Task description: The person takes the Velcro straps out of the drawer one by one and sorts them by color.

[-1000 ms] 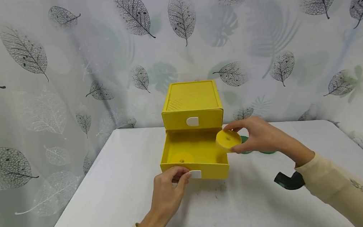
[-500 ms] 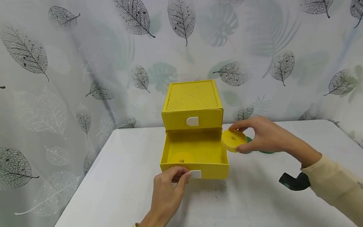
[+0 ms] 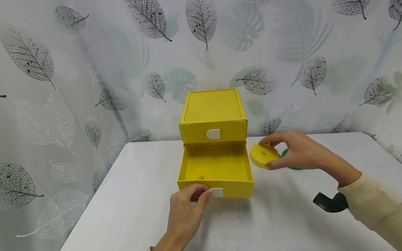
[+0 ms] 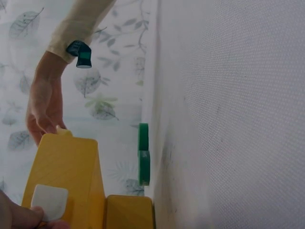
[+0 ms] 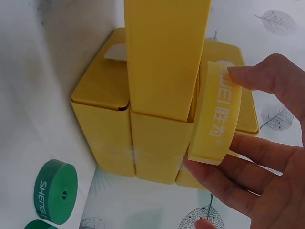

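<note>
My left hand (image 3: 184,208) grips the front of a pulled-out yellow drawer (image 3: 237,189), its thumb at the white pull tab (image 4: 49,202). A yellow roll of tape (image 3: 207,173) lies inside at the drawer's front left, blending with the drawer floor. My right hand (image 3: 298,149) pinches another yellow roll of tape (image 3: 259,161) by its rim, tilted, just right of the drawer. White lettering shows along this roll's edge in the right wrist view, with the thumb on one side and fingers on the other.
The yellow drawer unit (image 3: 211,106) stands at the back of the white table (image 3: 148,178), its top drawer closed. Green rolls, one lettered green roll (image 5: 56,192) among them, stand on the table to the right, partly behind my right hand. A leaf-print curtain (image 3: 115,49) hangs behind.
My right hand has moved right with the yellow roll, from over the drawer's right edge to just outside it. The left hand and the drawer have stayed put.
</note>
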The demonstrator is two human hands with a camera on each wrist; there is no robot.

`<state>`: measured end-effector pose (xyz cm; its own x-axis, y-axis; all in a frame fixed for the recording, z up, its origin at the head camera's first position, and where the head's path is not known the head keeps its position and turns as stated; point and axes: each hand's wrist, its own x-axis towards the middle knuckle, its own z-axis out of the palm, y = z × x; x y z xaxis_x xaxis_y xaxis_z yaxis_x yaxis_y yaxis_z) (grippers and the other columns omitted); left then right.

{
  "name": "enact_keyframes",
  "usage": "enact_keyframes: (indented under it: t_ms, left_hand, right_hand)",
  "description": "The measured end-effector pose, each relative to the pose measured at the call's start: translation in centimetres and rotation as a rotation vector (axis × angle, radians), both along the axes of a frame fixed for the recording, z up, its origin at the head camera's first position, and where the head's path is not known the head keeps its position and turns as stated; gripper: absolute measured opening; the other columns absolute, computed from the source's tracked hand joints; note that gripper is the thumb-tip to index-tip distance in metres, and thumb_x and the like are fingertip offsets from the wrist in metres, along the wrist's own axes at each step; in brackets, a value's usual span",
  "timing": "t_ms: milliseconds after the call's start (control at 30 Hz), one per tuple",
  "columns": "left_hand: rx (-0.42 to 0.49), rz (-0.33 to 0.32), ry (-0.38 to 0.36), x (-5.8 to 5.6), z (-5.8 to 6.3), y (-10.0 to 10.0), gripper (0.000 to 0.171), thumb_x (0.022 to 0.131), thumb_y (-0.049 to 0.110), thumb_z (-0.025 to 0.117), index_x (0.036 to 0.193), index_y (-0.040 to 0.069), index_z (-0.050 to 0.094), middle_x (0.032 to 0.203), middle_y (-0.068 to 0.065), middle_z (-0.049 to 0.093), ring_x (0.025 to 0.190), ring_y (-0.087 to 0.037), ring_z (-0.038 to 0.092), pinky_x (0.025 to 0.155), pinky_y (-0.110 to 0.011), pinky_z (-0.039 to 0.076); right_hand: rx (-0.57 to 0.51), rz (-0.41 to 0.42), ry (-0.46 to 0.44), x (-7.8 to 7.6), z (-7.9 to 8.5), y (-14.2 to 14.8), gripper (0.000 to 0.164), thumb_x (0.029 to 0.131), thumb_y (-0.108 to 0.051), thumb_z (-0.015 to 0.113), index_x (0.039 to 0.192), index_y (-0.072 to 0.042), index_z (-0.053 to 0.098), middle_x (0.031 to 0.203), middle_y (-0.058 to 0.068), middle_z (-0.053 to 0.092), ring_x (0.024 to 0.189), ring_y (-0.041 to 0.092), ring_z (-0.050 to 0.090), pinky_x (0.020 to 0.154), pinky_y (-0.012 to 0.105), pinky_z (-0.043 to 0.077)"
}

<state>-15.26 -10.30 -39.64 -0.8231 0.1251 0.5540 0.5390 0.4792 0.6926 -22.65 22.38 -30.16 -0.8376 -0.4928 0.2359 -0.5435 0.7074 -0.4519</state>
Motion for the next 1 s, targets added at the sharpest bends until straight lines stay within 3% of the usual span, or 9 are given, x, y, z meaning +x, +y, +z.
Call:
enact_keyframes:
  t_ms: [1000]
  left_hand:
    - [-0.001,-0.003,-0.004,0.0,0.1,0.0,0.008,0.092,0.000,0.079,0.090,0.007,0.075,0.080,0.002,0.071,0.069,-0.007,0.065,0.066,-0.027,0.059]
  right_hand:
    - [0.014,-0.060,-0.071,0.0,-2.4,1.5,0.055,0.080,-0.023,0.089,0.128,-0.004,0.072,0.113,0.001,0.071,0.101,0.023,0.062,0.087,0.045,0.053]
